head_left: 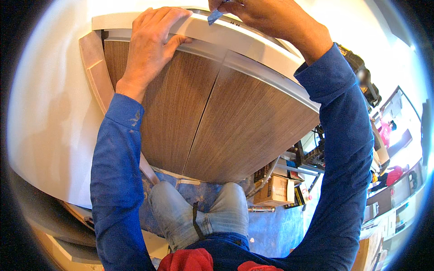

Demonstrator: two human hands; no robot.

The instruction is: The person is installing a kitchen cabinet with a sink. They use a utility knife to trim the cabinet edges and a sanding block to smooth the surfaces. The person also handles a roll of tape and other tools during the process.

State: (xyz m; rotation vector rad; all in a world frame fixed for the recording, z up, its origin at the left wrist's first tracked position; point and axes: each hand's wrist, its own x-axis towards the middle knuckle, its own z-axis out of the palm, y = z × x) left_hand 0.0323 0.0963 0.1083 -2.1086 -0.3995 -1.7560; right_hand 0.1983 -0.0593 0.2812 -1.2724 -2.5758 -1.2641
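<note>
My left hand (153,45) clasps the pale front edge of a countertop (257,43), its fingers over the top and its thumb below the lip. My right hand (257,13) is closed at the upper edge of the view, above the same countertop. A small blue strip (215,16) sticks out of its fingers, thin like tape or cloth; the exact kind is unclear. The fingertips are partly cut off by the view's top. Below the countertop stands a cabinet with two brown wood-grain doors (181,99) and a light metallic strip along their top.
A wooden panel (97,72) stands at the cabinet's left, beside a white wall (49,117). Cardboard boxes (273,190) lie on the blue-covered floor (275,230) to the right. A black and yellow tool (359,67) is at upper right. Two people in red (393,176) are farther off.
</note>
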